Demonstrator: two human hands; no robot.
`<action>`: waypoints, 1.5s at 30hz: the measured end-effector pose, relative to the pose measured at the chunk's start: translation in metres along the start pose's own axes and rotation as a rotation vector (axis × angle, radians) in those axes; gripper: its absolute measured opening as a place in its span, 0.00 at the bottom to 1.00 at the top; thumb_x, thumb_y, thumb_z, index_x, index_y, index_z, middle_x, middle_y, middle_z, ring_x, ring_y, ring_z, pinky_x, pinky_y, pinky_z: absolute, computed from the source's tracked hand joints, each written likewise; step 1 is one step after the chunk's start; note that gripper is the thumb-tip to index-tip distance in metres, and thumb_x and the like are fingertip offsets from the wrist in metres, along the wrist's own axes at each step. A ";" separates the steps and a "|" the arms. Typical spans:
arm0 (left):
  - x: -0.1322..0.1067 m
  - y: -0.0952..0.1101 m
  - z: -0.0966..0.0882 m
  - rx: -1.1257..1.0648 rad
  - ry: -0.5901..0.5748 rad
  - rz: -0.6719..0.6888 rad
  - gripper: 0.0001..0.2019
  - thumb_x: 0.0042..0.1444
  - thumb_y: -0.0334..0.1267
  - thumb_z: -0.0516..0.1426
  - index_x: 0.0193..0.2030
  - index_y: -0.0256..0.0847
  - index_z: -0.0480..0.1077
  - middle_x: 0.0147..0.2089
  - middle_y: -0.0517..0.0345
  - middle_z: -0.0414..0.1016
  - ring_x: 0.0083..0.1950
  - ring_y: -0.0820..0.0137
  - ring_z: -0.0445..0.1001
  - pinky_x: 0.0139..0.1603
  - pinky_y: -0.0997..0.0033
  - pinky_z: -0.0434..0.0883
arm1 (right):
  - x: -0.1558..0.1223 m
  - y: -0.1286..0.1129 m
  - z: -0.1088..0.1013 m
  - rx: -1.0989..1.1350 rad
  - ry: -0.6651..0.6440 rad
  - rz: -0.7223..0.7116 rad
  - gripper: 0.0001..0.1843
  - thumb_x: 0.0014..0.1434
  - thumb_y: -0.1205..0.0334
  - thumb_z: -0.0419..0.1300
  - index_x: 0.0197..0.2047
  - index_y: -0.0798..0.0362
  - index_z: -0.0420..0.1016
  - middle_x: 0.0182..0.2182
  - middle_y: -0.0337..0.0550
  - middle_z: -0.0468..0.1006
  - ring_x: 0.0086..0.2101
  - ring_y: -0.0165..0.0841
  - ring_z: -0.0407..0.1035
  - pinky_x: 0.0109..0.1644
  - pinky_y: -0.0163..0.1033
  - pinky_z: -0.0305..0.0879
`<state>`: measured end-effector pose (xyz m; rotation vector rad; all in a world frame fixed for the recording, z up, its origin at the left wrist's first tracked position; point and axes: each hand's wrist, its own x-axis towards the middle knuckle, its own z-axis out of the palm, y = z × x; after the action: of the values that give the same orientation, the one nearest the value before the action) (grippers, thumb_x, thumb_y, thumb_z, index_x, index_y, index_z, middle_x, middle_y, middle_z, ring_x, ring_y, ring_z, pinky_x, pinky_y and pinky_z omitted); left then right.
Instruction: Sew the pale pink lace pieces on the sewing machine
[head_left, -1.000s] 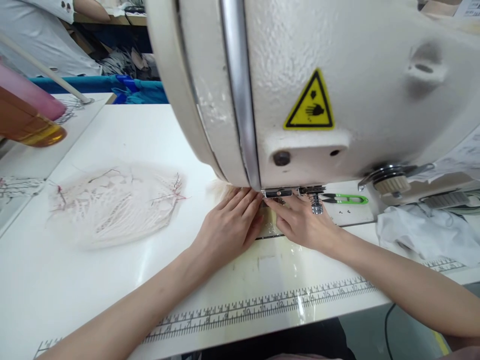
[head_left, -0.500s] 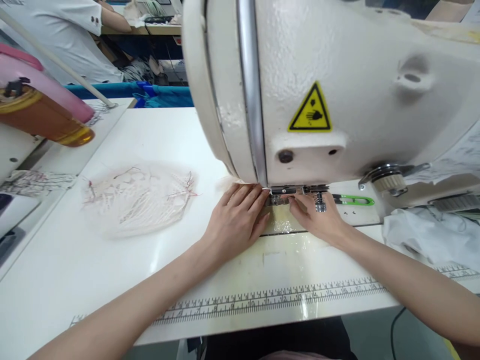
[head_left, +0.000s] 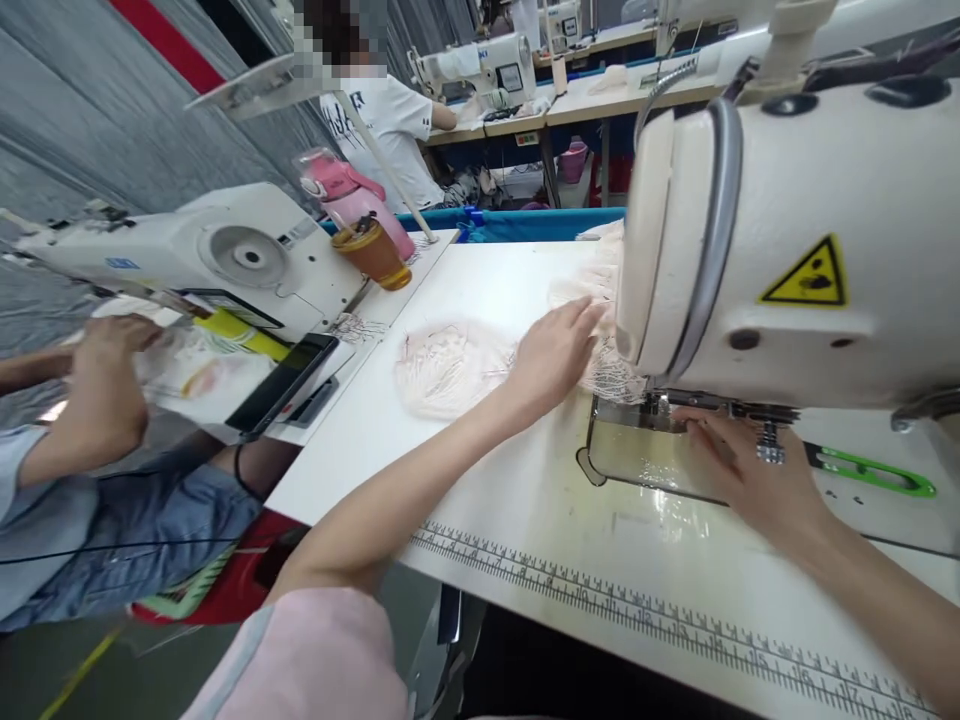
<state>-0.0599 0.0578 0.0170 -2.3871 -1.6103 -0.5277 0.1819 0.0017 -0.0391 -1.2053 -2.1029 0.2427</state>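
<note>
A cream sewing machine (head_left: 795, 230) fills the right of the view. My left hand (head_left: 551, 350) reaches out left of the machine head, fingers stretched onto a pale lace piece (head_left: 600, 290) that runs behind the machine. My right hand (head_left: 742, 465) lies flat on the metal needle plate (head_left: 637, 455) just below the presser foot (head_left: 765, 435), fingers extended. A second round pale lace piece (head_left: 446, 365) with loose reddish threads lies on the white table (head_left: 487, 480) left of my left hand.
Green thread snips (head_left: 874, 470) lie right of the needle. A printed ruler (head_left: 675, 625) runs along the table's front edge. On the left a person's hand (head_left: 109, 350) works at another sewing machine (head_left: 217, 250), with a brown cup (head_left: 373, 252) and pink bottle (head_left: 352, 200) beside it. Another person sits behind.
The view has swung left and up, bringing in the neighbouring station. My left hand left the needle area and reached out to the lace behind the machine head. My right hand stays at the plate.
</note>
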 end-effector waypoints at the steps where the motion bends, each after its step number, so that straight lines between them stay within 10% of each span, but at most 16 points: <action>1: -0.012 -0.007 -0.006 0.034 0.002 -0.037 0.15 0.63 0.32 0.47 0.54 0.37 0.66 0.55 0.47 0.71 0.53 0.59 0.70 0.49 0.59 0.70 | 0.000 -0.001 0.000 0.002 0.004 0.000 0.12 0.62 0.62 0.51 0.37 0.45 0.76 0.32 0.36 0.81 0.35 0.39 0.75 0.48 0.49 0.65; 7: -0.070 -0.047 -0.035 0.253 -0.106 -0.473 0.21 0.55 0.59 0.55 0.34 0.40 0.67 0.41 0.44 0.72 0.46 0.50 0.69 0.43 0.51 0.68 | 0.004 -0.005 0.002 -0.060 -0.018 -0.043 0.14 0.66 0.60 0.47 0.43 0.45 0.74 0.29 0.36 0.81 0.32 0.39 0.74 0.43 0.48 0.63; 16: -0.060 -0.059 -0.020 -0.050 -0.056 -0.527 0.09 0.59 0.41 0.52 0.29 0.42 0.65 0.38 0.51 0.72 0.46 0.56 0.68 0.49 0.50 0.65 | 0.003 -0.005 0.002 -0.141 0.052 -0.082 0.14 0.66 0.62 0.47 0.41 0.47 0.74 0.23 0.36 0.75 0.27 0.34 0.68 0.34 0.40 0.60; 27: -0.088 0.054 -0.060 -0.620 -0.584 0.224 0.02 0.59 0.34 0.55 0.35 0.43 0.66 0.58 0.53 0.70 0.59 0.67 0.69 0.55 0.67 0.72 | 0.007 -0.006 0.001 -0.188 0.089 -0.293 0.14 0.62 0.71 0.49 0.46 0.52 0.72 0.39 0.41 0.80 0.35 0.34 0.71 0.42 0.41 0.64; 34: -0.091 0.071 -0.041 -0.362 -0.343 0.387 0.13 0.65 0.39 0.51 0.53 0.40 0.68 0.55 0.48 0.73 0.56 0.60 0.72 0.51 0.58 0.75 | 0.007 -0.007 -0.004 -0.285 0.148 -0.608 0.17 0.59 0.78 0.50 0.43 0.50 0.74 0.44 0.31 0.80 0.44 0.28 0.71 0.49 0.39 0.62; 38: -0.083 0.069 -0.035 -0.259 -0.221 0.373 0.12 0.67 0.35 0.47 0.44 0.37 0.72 0.46 0.51 0.78 0.45 0.64 0.76 0.40 0.65 0.77 | 0.005 -0.006 -0.007 -0.392 0.009 -0.551 0.21 0.57 0.79 0.48 0.35 0.47 0.76 0.40 0.31 0.81 0.38 0.29 0.72 0.51 0.43 0.62; 45: -0.068 0.063 -0.001 0.005 -0.104 0.472 0.19 0.64 0.30 0.48 0.59 0.26 0.65 0.60 0.41 0.70 0.60 0.57 0.69 0.53 0.59 0.75 | 0.008 -0.002 -0.005 -0.365 0.074 -0.511 0.20 0.58 0.79 0.49 0.30 0.47 0.76 0.35 0.27 0.81 0.36 0.28 0.72 0.55 0.42 0.60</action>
<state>-0.0243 -0.0240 -0.0083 -2.7005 -1.0157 -0.3093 0.1806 0.0063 -0.0309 -0.8054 -2.3672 -0.4262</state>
